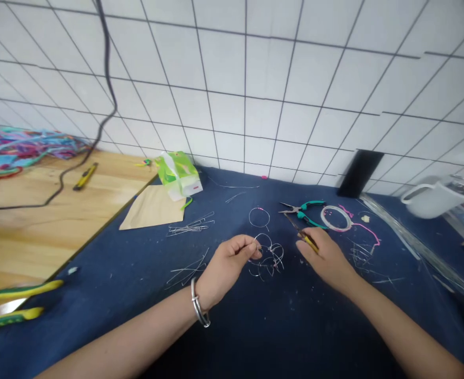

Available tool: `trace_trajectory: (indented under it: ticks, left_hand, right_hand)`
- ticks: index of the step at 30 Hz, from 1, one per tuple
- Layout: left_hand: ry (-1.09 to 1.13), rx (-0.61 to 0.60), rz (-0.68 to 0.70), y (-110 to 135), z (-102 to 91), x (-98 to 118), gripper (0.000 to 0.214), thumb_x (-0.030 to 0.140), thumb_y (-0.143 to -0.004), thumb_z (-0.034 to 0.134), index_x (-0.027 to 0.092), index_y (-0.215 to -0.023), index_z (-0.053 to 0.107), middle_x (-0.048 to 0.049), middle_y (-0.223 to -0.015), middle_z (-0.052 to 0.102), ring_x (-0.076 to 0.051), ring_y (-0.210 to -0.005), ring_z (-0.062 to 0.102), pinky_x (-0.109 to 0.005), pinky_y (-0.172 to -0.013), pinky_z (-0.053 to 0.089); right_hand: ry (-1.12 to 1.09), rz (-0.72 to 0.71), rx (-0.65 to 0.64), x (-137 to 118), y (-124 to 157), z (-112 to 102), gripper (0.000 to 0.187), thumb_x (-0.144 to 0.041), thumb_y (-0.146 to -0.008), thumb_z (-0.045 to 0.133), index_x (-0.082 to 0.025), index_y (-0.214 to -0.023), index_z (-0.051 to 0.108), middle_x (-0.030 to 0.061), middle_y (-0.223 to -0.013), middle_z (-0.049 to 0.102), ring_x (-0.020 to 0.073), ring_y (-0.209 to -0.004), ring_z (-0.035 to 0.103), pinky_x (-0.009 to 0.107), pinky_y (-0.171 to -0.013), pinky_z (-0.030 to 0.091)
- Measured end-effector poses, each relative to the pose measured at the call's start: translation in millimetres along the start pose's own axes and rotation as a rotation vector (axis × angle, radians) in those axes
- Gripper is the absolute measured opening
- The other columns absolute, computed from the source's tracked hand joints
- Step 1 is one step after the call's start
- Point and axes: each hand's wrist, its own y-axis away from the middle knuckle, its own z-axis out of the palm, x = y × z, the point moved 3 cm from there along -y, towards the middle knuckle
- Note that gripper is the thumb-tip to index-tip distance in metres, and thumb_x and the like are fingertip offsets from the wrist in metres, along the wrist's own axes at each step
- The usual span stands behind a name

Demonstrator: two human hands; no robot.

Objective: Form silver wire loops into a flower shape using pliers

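Observation:
My left hand [232,260], with a silver bangle at the wrist, pinches a thin wire ring [263,235] between thumb and fingers. A tangle of linked wire rings [273,258] lies just right of and below those fingertips. My right hand [328,258] is closed around a slim tool with a yellow handle [311,243] and a thin dark shaft pointing up and left. What kind of tool it is, I cannot make out. A single wire ring [259,217] with a pink bit at its top rests on the dark blue cloth [232,337] beyond my left hand.
Behind my right hand lie teal-handled pliers [305,210] and a white spool ring [336,218] with pink cord. Cut wires [192,225] lie at left, near a beige sheet [152,208] and a green packet [179,173]. Yellow-green handles [18,302] show at left, a white mug [433,199] at right.

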Motion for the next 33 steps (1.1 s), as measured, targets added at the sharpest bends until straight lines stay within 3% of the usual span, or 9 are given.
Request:
trace_trajectory:
  ticks: [4, 6, 10, 14, 26, 33]
  left_hand:
    - [-0.148, 0.086, 0.051, -6, -7.5, 1, 0.016, 0.027, -0.084, 0.048, 0.018, -0.081, 0.061, -0.0025, -0.076, 0.064, -0.016, -0.074, 0.057, -0.028, -0.071, 0.041]
    - [-0.205, 0.118, 0.091, -7, -9.4, 2, 0.016, 0.026, -0.084, 0.047, 0.018, -0.082, 0.061, -0.002, -0.075, 0.064, -0.016, -0.073, 0.057, -0.027, -0.069, 0.041]
    - [-0.292, 0.128, 0.222, -2, -9.1, 7, 0.017, 0.023, -0.084, 0.046, 0.019, -0.081, 0.062, -0.0018, -0.075, 0.062, -0.015, -0.072, 0.055, -0.026, -0.068, 0.04]
    - [-0.332, 0.098, 0.32, 3, -6.9, 12, 0.018, 0.021, -0.084, 0.045, 0.019, -0.08, 0.062, -0.0024, -0.075, 0.06, -0.016, -0.072, 0.054, -0.027, -0.069, 0.04]
    - [-0.263, 0.031, 0.226, 2, -5.8, 9, 0.019, 0.022, -0.084, 0.045, 0.02, -0.079, 0.062, -0.001, -0.072, 0.061, -0.015, -0.067, 0.053, -0.025, -0.063, 0.04]
    - [-0.269, -0.028, 0.234, 2, -5.2, 11, 0.02, 0.023, -0.085, 0.043, 0.02, -0.078, 0.062, -0.0017, -0.072, 0.061, -0.015, -0.068, 0.054, -0.026, -0.065, 0.04]
  right_hand:
    - [-0.652, 0.116, -0.48, -30, 21, 0, 0.045, -0.05, -0.088, 0.026, -0.017, -0.096, 0.055, 0.0073, -0.081, 0.058, 0.015, -0.064, 0.055, 0.026, -0.053, 0.044]
    - [-0.792, 0.17, -0.603, -39, 29, 3, 0.045, -0.051, -0.088, 0.028, -0.016, -0.093, 0.056, 0.008, -0.083, 0.058, 0.015, -0.065, 0.056, 0.025, -0.052, 0.045]
    - [-0.768, 0.213, -0.551, -41, 32, 10, 0.044, -0.052, -0.087, 0.033, -0.015, -0.086, 0.057, 0.0058, -0.075, 0.058, 0.0136, -0.062, 0.056, 0.026, -0.055, 0.046]
    - [-0.859, 0.22, -0.538, -41, 33, 16, 0.044, -0.053, -0.086, 0.033, -0.015, -0.09, 0.056, 0.0064, -0.081, 0.058, 0.0139, -0.065, 0.057, 0.026, -0.055, 0.046]
    - [-0.842, 0.217, -0.518, -45, 36, 19, 0.043, -0.051, -0.087, 0.032, -0.014, -0.088, 0.055, 0.0042, -0.074, 0.056, 0.0104, -0.057, 0.052, 0.02, -0.045, 0.037]
    - [-0.776, 0.23, -0.51, -42, 35, 17, 0.042, -0.051, -0.087, 0.033, -0.016, -0.084, 0.055, 0.0022, -0.071, 0.054, 0.0072, -0.051, 0.042, 0.019, -0.043, 0.027]
